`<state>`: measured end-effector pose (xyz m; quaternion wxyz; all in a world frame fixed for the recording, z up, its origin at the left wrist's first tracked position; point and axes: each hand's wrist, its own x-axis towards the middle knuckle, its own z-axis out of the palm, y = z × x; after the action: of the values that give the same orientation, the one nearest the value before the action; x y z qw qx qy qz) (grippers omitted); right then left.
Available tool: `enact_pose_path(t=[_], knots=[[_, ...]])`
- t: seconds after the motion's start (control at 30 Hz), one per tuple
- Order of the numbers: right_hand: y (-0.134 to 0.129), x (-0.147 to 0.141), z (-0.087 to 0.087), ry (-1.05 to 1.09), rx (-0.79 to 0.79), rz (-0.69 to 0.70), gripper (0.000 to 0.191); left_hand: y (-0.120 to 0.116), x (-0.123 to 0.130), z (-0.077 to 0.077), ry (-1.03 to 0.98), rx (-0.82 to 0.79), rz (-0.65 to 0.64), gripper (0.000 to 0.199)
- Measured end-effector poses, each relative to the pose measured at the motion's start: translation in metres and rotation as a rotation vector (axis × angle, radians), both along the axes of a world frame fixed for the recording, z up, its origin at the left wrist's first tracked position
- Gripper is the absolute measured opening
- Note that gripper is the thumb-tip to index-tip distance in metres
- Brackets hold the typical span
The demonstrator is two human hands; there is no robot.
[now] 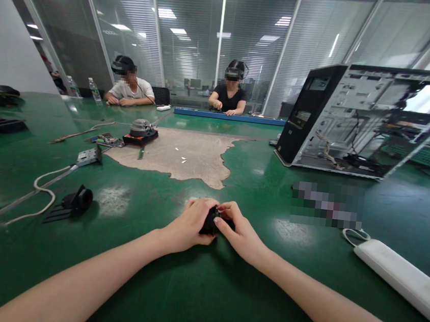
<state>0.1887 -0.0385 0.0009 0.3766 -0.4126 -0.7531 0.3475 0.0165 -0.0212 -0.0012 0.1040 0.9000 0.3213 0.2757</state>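
Observation:
A small black part (208,224) is held between my two hands, low over the green table (186,291) near the middle of the view. My left hand (192,224) wraps round its left side, with the fingers curled over the top and the thumb below. From the right, my right hand (240,231) grips it with bent fingers and the thumb on its near face. Much of the part is hidden by the fingers, and its exact shape cannot be made out.
An open computer case (312,115) stands at the right, near a white power strip (398,275). On the left lie a black bracket (76,201), a metal piece (89,156), a cable (48,189) and a heatsink fan (140,130). Two people sit across the table.

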Motion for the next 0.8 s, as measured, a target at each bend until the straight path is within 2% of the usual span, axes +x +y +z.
enact_pose_path(t=[0.17, 0.33, 0.63, 0.8], knots=[[-0.0051, 0.0013, 0.0034, -0.038, 0.049, 0.024, 0.018, -0.0003, -0.0008, 0.0019, 0.001, -0.016, -0.002, 0.059], [-0.0049, 0.0005, 0.005, -0.044, 0.128, -0.018, 0.011, 0.0001, -0.0011, 0.0013, -0.003, -0.011, -0.003, 0.059], [-0.0017, 0.0012, 0.0021, -0.004, 0.048, 0.011, 0.016, -0.0003, -0.0005, 0.0017, -0.003, -0.009, -0.006, 0.061], [-0.004, 0.003, 0.0069, -0.034, 0.09, -0.015, 0.014, -0.0007, -0.0013, 0.0025, 0.004, -0.018, -0.012, 0.061]])
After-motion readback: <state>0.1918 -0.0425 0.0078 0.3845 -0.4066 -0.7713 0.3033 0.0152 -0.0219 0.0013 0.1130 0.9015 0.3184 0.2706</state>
